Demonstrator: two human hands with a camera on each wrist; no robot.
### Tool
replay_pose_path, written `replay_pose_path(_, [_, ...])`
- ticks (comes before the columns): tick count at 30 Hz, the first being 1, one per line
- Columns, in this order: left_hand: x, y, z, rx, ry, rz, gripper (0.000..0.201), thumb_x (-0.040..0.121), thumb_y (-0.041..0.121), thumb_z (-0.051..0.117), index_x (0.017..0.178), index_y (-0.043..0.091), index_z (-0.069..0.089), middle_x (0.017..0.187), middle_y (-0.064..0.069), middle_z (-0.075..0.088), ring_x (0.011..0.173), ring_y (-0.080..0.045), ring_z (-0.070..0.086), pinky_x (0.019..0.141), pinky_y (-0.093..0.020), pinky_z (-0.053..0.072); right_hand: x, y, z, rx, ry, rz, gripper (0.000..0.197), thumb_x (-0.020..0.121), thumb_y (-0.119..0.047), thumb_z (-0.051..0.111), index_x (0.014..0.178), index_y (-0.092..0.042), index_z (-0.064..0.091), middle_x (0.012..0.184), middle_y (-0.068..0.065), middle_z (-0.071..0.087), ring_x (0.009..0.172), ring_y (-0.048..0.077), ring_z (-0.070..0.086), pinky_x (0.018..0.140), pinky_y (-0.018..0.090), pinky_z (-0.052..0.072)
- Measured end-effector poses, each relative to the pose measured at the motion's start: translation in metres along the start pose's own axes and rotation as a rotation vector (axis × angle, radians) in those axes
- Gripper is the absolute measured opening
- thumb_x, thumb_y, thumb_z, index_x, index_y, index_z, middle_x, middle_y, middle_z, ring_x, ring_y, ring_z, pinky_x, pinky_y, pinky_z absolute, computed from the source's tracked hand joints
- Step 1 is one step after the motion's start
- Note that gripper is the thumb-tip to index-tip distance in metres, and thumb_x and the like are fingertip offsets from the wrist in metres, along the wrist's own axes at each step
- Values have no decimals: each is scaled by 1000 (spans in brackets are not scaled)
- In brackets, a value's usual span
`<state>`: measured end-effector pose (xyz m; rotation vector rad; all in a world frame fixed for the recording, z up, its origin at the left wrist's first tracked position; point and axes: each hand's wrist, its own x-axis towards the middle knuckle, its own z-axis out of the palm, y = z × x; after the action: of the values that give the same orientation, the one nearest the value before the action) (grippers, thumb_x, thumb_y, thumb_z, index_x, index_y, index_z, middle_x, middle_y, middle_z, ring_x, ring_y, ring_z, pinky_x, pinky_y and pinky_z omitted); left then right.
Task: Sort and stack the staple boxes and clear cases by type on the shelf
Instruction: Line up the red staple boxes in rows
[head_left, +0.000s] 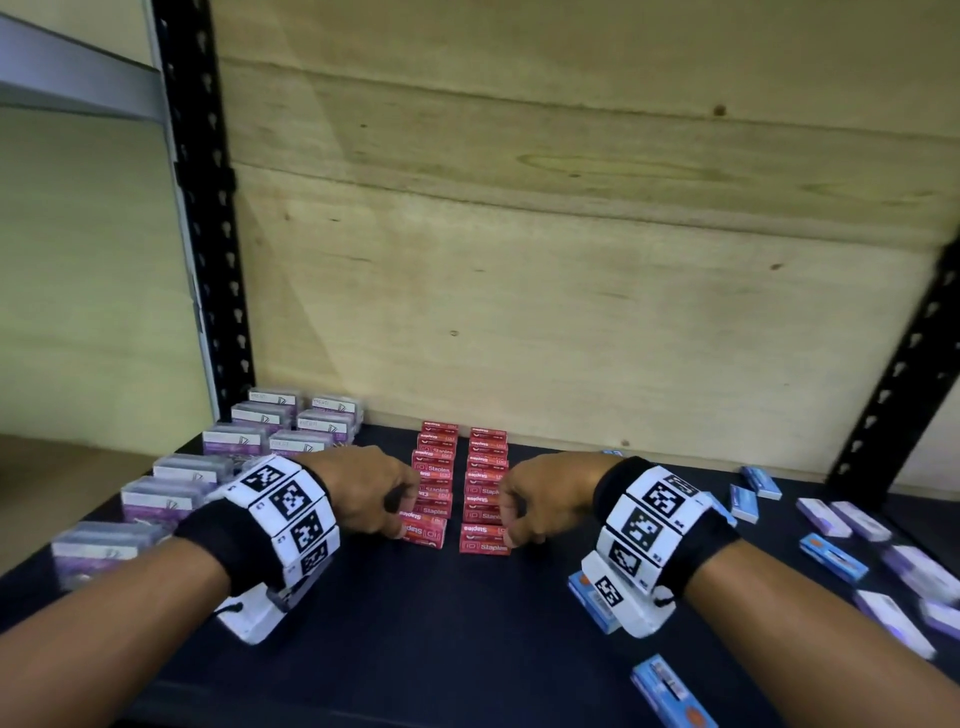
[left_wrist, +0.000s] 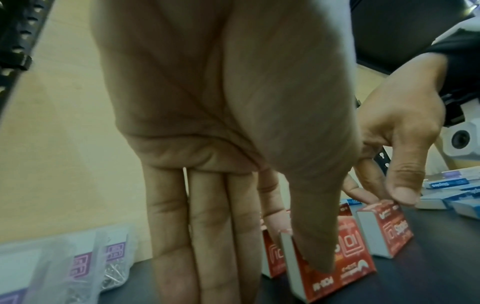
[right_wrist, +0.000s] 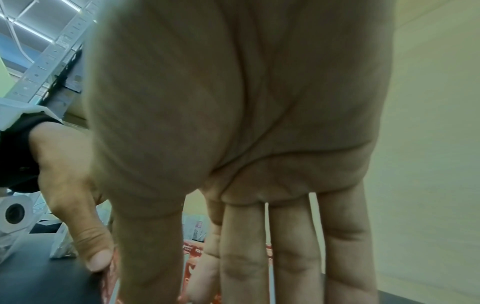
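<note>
Two rows of red staple boxes stand on the dark shelf (head_left: 441, 649), running from the front toward the back panel. My left hand (head_left: 400, 530) pinches the front box of the left row (head_left: 423, 535). In the left wrist view its thumb (left_wrist: 317, 246) lies on the front of that red box (left_wrist: 345, 273), with the fingers straight down behind it. My right hand (head_left: 511, 535) pinches the front box of the right row (head_left: 483, 543); its thumb tip touches the top edge of that box (left_wrist: 389, 232). Clear cases (head_left: 161, 499) with purple labels stand in rows at the left.
Blue boxes (head_left: 834, 558) and pale purple boxes (head_left: 823, 517) lie scattered on the right of the shelf. One blue box (head_left: 587, 597) lies under my right wrist, another (head_left: 670, 691) near the front edge. Black uprights (head_left: 208, 234) frame the plywood back.
</note>
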<state>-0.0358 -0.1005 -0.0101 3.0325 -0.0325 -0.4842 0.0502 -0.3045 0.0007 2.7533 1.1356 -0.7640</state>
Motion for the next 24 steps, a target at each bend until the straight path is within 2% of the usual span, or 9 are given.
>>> replay_pose_path(3, [2,2,0,20,-7,-1,18,88,45,65,98,34,55,83,17,57,83,-7,58,79,-29,47,0,0,-1,-6,4,-1,14,90,-31,69,98,-20,72,95,3,76,83,13,65,84,32,54])
replay_pose_path(6, [3,2,1,21,-11,-5,22,87,46,65,104,35,56,89,17,60,86,-7,60,85,-32,50,-1,-1,-1,-16,-1,0,18,91,-34,68,100,-19,72,96,2,75,85,14,65,83,31,53])
replay_pose_path(9, [1,1,0,-10,-24,-30,25,85,45,69,102,34,54,88,16,61,85,-7,60,84,-31,49,-4,-1,-2,-10,1,-11,21,90,-34,68,104,-19,71,98,3,75,82,13,64,79,29,52])
replay_pose_path(13, [-3,-2,-7,-103,-128,-107,39,79,46,75,105,31,49,95,6,72,86,-12,69,87,-33,53,-13,10,-4,81,-6,-15,30,90,-34,70,114,-18,64,106,3,73,85,13,63,77,24,48])
replay_pose_path(16, [-6,3,-21,-132,-106,-102,37,82,42,74,106,27,50,78,8,69,69,-9,64,70,-26,51,-23,30,-11,135,19,19,33,89,-37,70,116,-21,60,105,-1,73,93,15,68,84,28,48])
replay_pose_path(18, [-5,12,-36,-123,-66,-76,31,86,42,70,104,24,53,70,10,65,65,-8,61,64,-23,46,-29,51,-19,155,57,42,31,90,-37,69,114,-21,61,99,-3,74,89,13,70,84,28,49])
replay_pose_path(21, [6,32,-59,-51,-18,-34,28,87,47,66,104,27,55,85,9,69,80,-10,65,73,-26,49,-36,91,-32,161,138,126,23,89,-35,70,107,-22,63,88,-5,73,76,10,67,77,27,51])
replay_pose_path(24, [32,57,-78,-13,9,24,29,87,49,65,107,30,56,95,12,67,88,-9,63,84,-32,50,-39,137,-39,106,207,254,17,86,-36,71,99,-27,63,87,-4,74,81,17,69,83,34,55])
